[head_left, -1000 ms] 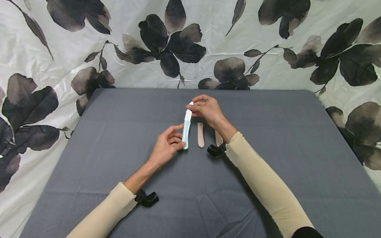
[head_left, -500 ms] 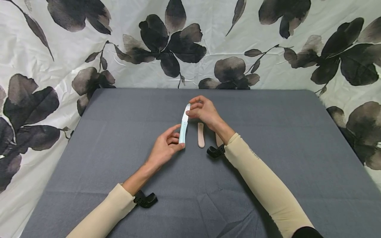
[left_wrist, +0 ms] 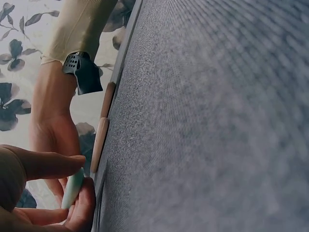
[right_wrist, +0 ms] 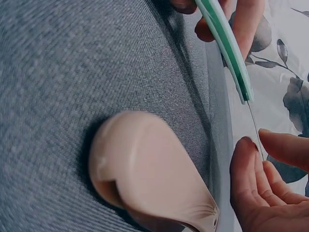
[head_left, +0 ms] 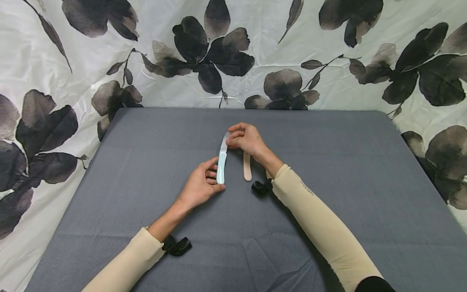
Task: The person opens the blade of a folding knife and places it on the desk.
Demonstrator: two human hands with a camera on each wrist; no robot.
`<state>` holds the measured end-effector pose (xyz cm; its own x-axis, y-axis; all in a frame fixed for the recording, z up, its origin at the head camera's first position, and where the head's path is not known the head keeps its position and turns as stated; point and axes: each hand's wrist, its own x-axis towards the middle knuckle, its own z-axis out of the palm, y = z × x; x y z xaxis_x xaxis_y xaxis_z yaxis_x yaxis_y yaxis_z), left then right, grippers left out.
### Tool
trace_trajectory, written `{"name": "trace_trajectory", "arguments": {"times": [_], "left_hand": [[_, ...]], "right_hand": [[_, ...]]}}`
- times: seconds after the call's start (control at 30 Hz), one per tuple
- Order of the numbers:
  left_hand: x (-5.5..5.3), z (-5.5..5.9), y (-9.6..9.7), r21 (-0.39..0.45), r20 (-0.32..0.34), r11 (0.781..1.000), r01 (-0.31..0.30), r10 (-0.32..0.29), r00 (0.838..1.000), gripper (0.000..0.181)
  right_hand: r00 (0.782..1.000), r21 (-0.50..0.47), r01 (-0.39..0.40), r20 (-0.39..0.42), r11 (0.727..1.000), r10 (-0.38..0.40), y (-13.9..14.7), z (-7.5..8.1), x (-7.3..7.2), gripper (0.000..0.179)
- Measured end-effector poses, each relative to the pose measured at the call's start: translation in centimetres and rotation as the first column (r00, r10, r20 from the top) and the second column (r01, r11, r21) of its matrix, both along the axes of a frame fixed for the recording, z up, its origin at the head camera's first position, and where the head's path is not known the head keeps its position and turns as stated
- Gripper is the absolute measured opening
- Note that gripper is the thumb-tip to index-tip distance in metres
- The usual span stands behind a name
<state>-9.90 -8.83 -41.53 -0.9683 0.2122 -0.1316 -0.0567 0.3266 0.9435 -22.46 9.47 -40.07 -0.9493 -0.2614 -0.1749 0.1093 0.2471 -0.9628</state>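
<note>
A folding knife (head_left: 221,168) with a pale mint handle has its blade (head_left: 223,144) swung out. My left hand (head_left: 198,187) holds the handle between thumb and fingers. In the left wrist view, the handle end (left_wrist: 73,187) shows between them. My right hand (head_left: 249,142) pinches the blade near its tip. Seen almost edge-on in the right wrist view, the blade (right_wrist: 254,123) runs from the green handle (right_wrist: 227,48) to the right fingertips. The knife is above the cloth.
A beige folded knife (head_left: 247,168) lies on the grey cloth (head_left: 328,162), its far end behind the right hand. A second beige one (head_left: 268,175) is mostly hidden by the right wrist. Behind the table hangs a floral sheet (head_left: 270,48).
Both hands have carried the knife a little to the left. My right hand has come lower in the head view and now covers the top of the nearer beige knife.
</note>
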Motion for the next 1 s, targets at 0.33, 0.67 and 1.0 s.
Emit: {"name": "trace_trajectory", "arguments": {"times": [0.33, 0.67, 1.0], "left_hand": [[-0.1, 0.0, -0.2, -0.152, -0.084, 0.988, -0.036, 0.024, 0.996, 0.085], [-0.1, 0.2, -0.7, -0.258, -0.118, 0.965, -0.054, 0.024, 0.993, 0.082], [-0.2, 0.6, -1.1, -0.325, -0.093, 0.945, -0.033, 0.003, 0.996, 0.082]], "right_hand": [[0.998, 0.125, -0.013, -0.061, 0.992, 0.021, -0.2, 0.4, -0.1, 0.036], [0.987, 0.235, -0.064, -0.128, 0.970, 0.096, -0.7, 0.0, 0.0, 0.037], [0.970, 0.341, -0.154, -0.125, 0.927, 0.207, -0.9, 0.1, -0.3, 0.040]]}}
